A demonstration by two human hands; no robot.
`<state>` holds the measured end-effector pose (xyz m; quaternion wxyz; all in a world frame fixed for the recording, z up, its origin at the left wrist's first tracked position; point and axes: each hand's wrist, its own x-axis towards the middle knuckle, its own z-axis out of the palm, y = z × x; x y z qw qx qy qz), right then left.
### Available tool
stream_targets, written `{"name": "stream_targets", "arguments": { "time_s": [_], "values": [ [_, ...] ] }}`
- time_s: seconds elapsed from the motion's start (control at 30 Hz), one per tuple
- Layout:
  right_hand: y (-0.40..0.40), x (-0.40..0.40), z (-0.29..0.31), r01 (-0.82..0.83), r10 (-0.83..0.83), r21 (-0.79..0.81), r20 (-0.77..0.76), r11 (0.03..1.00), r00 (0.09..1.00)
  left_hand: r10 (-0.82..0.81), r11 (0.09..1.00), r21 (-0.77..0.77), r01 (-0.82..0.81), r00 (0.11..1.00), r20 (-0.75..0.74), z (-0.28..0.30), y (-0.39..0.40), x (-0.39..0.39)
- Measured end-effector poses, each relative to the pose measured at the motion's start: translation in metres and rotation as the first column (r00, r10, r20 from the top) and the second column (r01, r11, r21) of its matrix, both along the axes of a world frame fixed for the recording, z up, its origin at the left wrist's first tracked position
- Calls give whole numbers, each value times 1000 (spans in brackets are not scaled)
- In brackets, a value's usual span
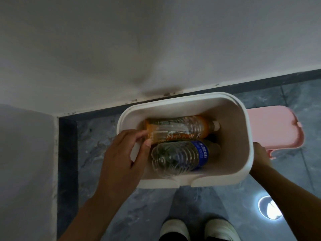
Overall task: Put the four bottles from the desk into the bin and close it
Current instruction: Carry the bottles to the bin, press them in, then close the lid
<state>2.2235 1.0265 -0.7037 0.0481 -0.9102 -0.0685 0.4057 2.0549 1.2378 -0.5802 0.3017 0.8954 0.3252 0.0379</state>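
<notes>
Left hand (121, 153) pinches the orange-labelled bottle (177, 129) into the bin's (243, 178) left side; right hand (260, 155), grip hidden, steadies its right rim.

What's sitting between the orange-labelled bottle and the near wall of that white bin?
In the head view, a clear plastic bottle with a blue label lies there, beside the orange-labelled clear bottle, inside the white plastic bin.

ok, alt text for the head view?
Seen from above, the left hand grips an orange-label bottle inside an open white bin, beside a blue-label bottle. The right hand rests at the bin's right rim, near the pink lid.
</notes>
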Motion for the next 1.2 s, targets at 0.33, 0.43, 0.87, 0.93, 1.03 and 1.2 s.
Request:
{"name": "stream_targets", "arguments": {
  "time_s": [0.33, 0.43, 0.87, 0.93, 1.03, 1.2],
  "values": [
    [1, -4, -20, 117, -116, 73, -17, 991, 993, 44, 999, -14, -44, 999, -1, 2, -2, 3],
    [-4, -7, -24, 90, -90, 24, 4, 996, 996, 47, 999, 0, -47, 999, 9, 1, -3, 2],
    [-24, 27, 96, 115, -177, 235, 262, 965, 949, 174, 977, -115, -182, 982, -77, 37, -11, -2],
    [-31, 34, 126, 180, -259, 289, 264, 940, 929, 186, 971, -129, -200, 976, -114, 44, -9, -2],
    [-42, 36, 168, 212, -304, 322, 269, 923, 914, 221, 954, -168, -248, 961, -166, 56, -7, 0],
    [-52, 29, 233, 253, -378, 457, 204, 853, 903, 273, 914, -243, -324, 936, -222, 70, -6, 4]
  ]
}}
